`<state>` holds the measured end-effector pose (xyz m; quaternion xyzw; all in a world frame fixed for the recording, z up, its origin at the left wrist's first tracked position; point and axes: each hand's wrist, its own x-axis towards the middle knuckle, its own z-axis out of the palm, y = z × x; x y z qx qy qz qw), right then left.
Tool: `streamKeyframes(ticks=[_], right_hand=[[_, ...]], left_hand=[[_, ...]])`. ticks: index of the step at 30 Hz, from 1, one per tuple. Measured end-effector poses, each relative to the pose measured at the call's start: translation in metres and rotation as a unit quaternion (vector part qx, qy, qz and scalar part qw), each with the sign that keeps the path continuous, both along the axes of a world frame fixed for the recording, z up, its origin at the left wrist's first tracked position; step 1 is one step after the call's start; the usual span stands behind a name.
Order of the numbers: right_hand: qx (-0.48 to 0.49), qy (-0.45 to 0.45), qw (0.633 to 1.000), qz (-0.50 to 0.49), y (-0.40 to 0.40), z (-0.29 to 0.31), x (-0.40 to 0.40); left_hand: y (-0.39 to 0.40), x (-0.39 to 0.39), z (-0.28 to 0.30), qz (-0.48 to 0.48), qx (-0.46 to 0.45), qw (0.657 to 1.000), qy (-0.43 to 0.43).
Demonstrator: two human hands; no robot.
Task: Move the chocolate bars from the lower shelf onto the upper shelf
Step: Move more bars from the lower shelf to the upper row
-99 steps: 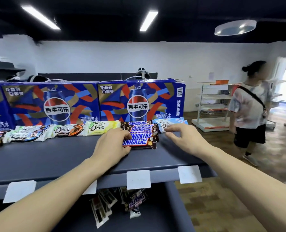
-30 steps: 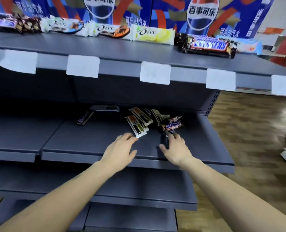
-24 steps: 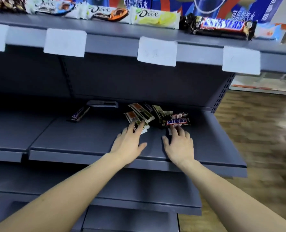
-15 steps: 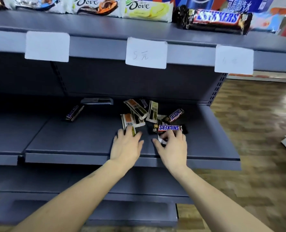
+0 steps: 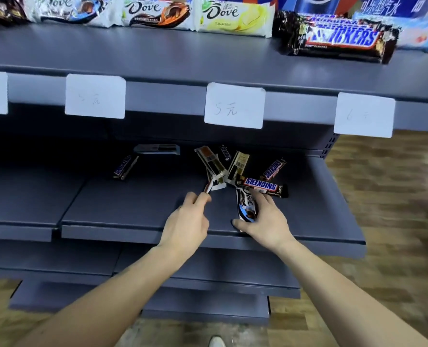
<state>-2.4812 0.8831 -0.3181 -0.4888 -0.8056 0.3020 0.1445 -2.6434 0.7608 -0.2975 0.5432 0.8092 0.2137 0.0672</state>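
— While you blinked, the right hand (image 5: 265, 219) dragged a Dove bar (image 5: 246, 205) forward, fingers curled round it.
— And the left hand (image 5: 187, 221)?
— Pinching a white bar (image 5: 214, 182) at twelve o'clock; both still on the lower shelf (image 5: 132, 209).

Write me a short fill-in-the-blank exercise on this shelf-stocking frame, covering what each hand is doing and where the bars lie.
1. The right hand holds a bar whose wrapper reads ____.
2. The left hand pinches the end of a bar that lies on the ____ shelf.
3. On the upper shelf, the big Snickers pack lies to the ____ of the yellow Dove bar.
4. The handwritten price tag under the yellow Dove bar reads ____ yuan.

Missing words: Dove; lower; right; 5
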Motion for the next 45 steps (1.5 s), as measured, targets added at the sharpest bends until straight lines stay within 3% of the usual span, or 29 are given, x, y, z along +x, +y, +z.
streamKeyframes(ticks=[4, 13, 20, 25, 29, 32, 34, 38, 41, 45], right_hand=[[-0.060, 0.066, 0.996, 0.027, 0.020, -0.003, 0.002], [-0.054, 0.040, 0.993, 0.094, 0.048, -0.010, 0.015], [0.086, -0.027, 0.996, -0.010, 0.019, -0.010, 0.010], [0.037, 0.011, 0.999, -0.035, -0.005, -0.001, 0.005], [0.020, 0.047, 0.997, -0.066, -0.032, 0.005, 0.006], [0.017, 0.034, 0.996, -0.080, -0.047, 0.007, 0.016], [0.025, 0.028, 0.995, -0.090, -0.056, 0.009, 0.022], [0.034, 0.034, 0.993, -0.108, -0.074, 0.019, 0.032], [0.031, 0.045, 0.992, -0.112, -0.087, 0.027, 0.039], [0.037, 0.060, 0.992, -0.108, -0.101, 0.035, 0.047]], left_hand=[[0.018, -0.008, 0.006, 0.011, -0.029, 0.999, -0.012], [0.023, -0.044, 0.000, 0.065, -0.049, 0.981, -0.178], [-0.005, -0.042, -0.005, 0.060, -0.060, 0.987, -0.138], [-0.009, -0.022, -0.001, 0.144, -0.081, 0.979, -0.119], [-0.011, -0.009, 0.000, 0.080, -0.062, 0.979, -0.175], [-0.013, -0.017, 0.001, 0.026, -0.076, 0.995, -0.053], [-0.009, -0.030, 0.001, -0.061, -0.116, 0.990, 0.056], [0.004, -0.047, 0.008, -0.174, -0.191, 0.961, 0.095], [0.002, -0.046, 0.008, -0.188, -0.160, 0.954, 0.170], [-0.022, -0.047, 0.007, -0.170, -0.071, 0.964, 0.191]])
